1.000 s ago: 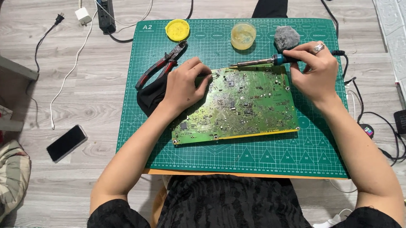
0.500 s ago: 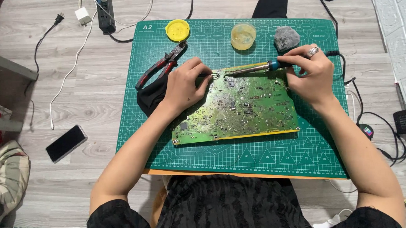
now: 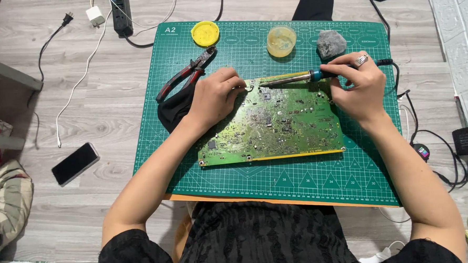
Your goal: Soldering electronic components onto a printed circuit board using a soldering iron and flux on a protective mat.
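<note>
On the green mat (image 3: 193,165) lies the board (image 3: 276,127) — stiff, light, fragile, best gripped by its edges; left hand (image 3: 214,98) presses it flat — right hand (image 3: 355,84) pinches the iron (image 3: 289,80).

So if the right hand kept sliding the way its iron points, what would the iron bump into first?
The right hand aims the soldering iron leftward, so it would probably meet the left hand first, at the circuit board edge; depth is unclear.
</note>
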